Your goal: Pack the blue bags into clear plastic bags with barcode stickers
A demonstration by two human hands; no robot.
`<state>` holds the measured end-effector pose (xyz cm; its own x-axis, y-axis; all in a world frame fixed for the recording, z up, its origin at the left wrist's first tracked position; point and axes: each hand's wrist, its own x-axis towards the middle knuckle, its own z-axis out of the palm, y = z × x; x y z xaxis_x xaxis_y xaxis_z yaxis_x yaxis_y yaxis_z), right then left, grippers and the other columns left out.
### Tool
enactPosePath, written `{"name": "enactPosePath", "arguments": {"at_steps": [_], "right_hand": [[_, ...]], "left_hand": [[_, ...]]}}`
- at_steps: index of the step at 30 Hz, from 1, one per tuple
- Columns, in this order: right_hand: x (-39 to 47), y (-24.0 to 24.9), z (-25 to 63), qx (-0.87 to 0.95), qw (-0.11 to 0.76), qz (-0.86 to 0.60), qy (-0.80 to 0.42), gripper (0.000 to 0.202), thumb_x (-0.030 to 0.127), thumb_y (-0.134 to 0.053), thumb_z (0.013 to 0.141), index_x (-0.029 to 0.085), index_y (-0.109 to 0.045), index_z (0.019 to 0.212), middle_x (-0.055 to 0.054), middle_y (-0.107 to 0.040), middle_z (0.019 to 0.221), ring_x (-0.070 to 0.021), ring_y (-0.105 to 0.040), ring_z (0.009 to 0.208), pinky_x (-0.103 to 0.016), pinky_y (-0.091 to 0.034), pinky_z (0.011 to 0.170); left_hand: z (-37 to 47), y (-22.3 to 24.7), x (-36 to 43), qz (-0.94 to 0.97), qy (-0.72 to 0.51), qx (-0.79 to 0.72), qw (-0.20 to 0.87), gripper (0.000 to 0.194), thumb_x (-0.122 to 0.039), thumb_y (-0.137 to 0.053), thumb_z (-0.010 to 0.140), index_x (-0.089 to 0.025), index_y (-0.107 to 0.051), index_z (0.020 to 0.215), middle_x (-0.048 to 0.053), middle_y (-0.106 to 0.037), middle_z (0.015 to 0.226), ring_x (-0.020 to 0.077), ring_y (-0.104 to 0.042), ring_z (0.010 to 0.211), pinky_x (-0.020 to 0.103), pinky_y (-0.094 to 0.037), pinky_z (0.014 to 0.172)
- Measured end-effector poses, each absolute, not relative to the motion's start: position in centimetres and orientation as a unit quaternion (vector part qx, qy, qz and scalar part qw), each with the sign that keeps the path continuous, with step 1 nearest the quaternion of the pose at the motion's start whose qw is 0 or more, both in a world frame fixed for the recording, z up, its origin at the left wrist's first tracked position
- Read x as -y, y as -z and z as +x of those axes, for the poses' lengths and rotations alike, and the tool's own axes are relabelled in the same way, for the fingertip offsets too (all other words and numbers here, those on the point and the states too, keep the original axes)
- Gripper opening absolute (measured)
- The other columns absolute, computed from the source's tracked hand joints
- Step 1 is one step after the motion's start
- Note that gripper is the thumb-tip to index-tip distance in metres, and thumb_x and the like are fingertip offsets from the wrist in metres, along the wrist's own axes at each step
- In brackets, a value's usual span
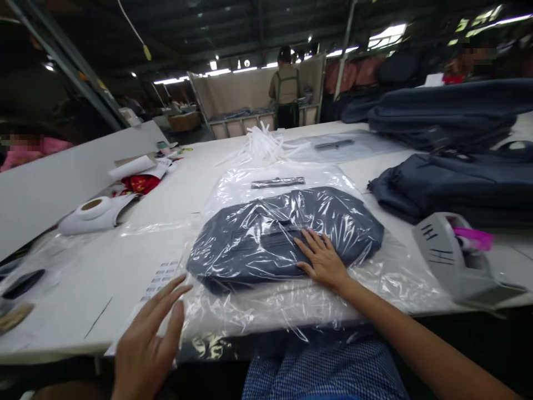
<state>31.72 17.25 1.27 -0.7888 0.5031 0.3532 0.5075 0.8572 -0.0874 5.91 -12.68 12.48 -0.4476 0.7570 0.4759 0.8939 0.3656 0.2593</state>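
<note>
A dark blue fabric bag [258, 244] lies flat inside a clear plastic bag [258, 311] on the white table in front of me. My right hand [322, 258] rests on it with the fingers spread, pressing the plastic. At the left side of the plastic, my left hand [152, 328] hovers with its fingers apart and nothing in them. Below it and to its right, a sheet of small printed labels [162, 278] lies on the table. The plastic's front edge hangs over the table edge. A dark printed strip [278, 182] shows on the plastic beyond the fabric bag.
A bundle of white strips [263, 145] lies at the back. To the right are stacked dark blue bags [453, 183] and a grey tape dispenser [445, 261] with pink tape. A white roll [94, 211] sits at the left. A person [286, 83] stands farther off.
</note>
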Motion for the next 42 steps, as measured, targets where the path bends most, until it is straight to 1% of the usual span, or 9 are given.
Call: {"name": "enactPosePath", "arguments": {"at_steps": [6,12,17,20,23,28,33,37,42], "right_hand": [[-18.6,-3.0,33.7,0.956,0.142,-0.255,0.013,0.069,0.062,-0.039,0.093,0.027,-0.029,0.151,-0.009,-0.025,0.158,-0.0314,-0.023,0.144,-0.054,-0.019,0.115],[-21.3,-2.2,40.1,0.936,0.168,-0.304,0.056,0.071,0.058,-0.045,0.093,0.022,-0.028,0.152,-0.008,-0.023,0.159,-0.0319,-0.017,0.146,-0.052,-0.015,0.118],[-22.4,-0.8,40.2,0.945,0.180,-0.268,0.047,0.074,0.061,-0.044,0.092,0.021,-0.027,0.152,-0.009,-0.028,0.157,-0.0290,-0.018,0.146,-0.052,-0.015,0.118],[-22.8,-1.1,40.2,0.963,0.168,-0.206,0.046,0.077,0.060,-0.051,0.089,0.022,-0.027,0.151,-0.009,-0.028,0.157,-0.0297,-0.019,0.146,-0.055,-0.014,0.118],[-22.9,-1.5,42.2,0.971,0.154,-0.173,0.060,0.073,0.049,-0.057,0.090,0.025,-0.026,0.152,-0.008,-0.027,0.157,-0.0301,-0.018,0.146,-0.057,-0.013,0.118],[-23.7,-0.9,47.2,0.946,0.179,-0.255,0.094,0.066,0.007,-0.041,0.095,0.031,-0.020,0.153,-0.003,-0.031,0.156,-0.0258,-0.020,0.146,-0.056,-0.023,0.117],[-24.8,-0.7,48.5,0.953,0.185,-0.226,0.075,0.069,-0.002,-0.033,0.092,0.030,-0.023,0.152,-0.002,-0.033,0.156,-0.0202,-0.023,0.145,-0.045,-0.037,0.114],[-21.1,-2.7,48.4,0.945,0.200,-0.248,0.068,0.064,0.002,-0.039,0.091,0.025,-0.031,0.150,-0.007,-0.032,0.156,-0.0248,-0.023,0.145,-0.053,-0.031,0.115],[-12.1,-2.8,49.3,0.961,0.204,-0.184,0.025,0.051,0.037,-0.059,0.091,0.020,-0.048,0.139,-0.010,-0.049,0.145,-0.0280,-0.035,0.140,-0.057,-0.020,0.118]], "left_hand": [[5.7,-8.2,0.5,-0.630,0.134,0.742,0.185,0.053,-0.043,-0.041,0.095,-0.018,-0.044,0.142,0.015,-0.039,0.151,0.0335,-0.029,0.142,0.057,-0.026,0.114],[2.8,-2.4,3.0,-0.655,0.142,0.724,0.165,0.058,-0.043,-0.037,0.097,-0.023,-0.028,0.150,0.011,-0.027,0.157,0.0315,-0.021,0.145,0.055,-0.021,0.117],[1.4,-2.0,3.3,-0.725,0.127,0.662,0.142,0.073,-0.061,-0.048,0.088,-0.027,-0.028,0.150,0.011,-0.025,0.158,0.0364,-0.019,0.145,0.059,-0.019,0.117],[0.8,-2.2,3.0,-0.740,0.112,0.647,0.146,0.071,-0.056,-0.051,0.088,-0.027,-0.030,0.149,0.011,-0.026,0.158,0.0365,-0.020,0.145,0.059,-0.021,0.116],[0.7,-2.7,3.3,-0.752,0.100,0.634,0.149,0.065,-0.049,-0.048,0.092,-0.030,-0.026,0.150,0.010,-0.024,0.158,0.0356,-0.020,0.145,0.059,-0.021,0.116],[1.1,-3.4,4.1,-0.767,0.083,0.623,0.130,0.058,-0.036,-0.038,0.097,-0.033,-0.019,0.151,0.008,-0.021,0.160,0.0349,-0.018,0.146,0.061,-0.019,0.115],[1.3,-3.2,4.1,-0.769,0.056,0.621,0.141,0.056,-0.025,-0.035,0.097,-0.031,-0.020,0.151,0.010,-0.021,0.159,0.0344,-0.016,0.146,0.062,-0.018,0.115],[1.1,-2.7,4.2,-0.766,0.044,0.624,0.148,0.052,-0.024,-0.034,0.097,-0.027,-0.031,0.149,0.010,-0.021,0.159,0.0349,-0.015,0.146,0.062,-0.017,0.115],[1.2,-2.7,4.4,-0.771,0.058,0.617,0.149,0.053,-0.023,-0.031,0.096,-0.026,-0.031,0.149,0.010,-0.023,0.159,0.0362,-0.016,0.146,0.064,-0.018,0.114]]}}
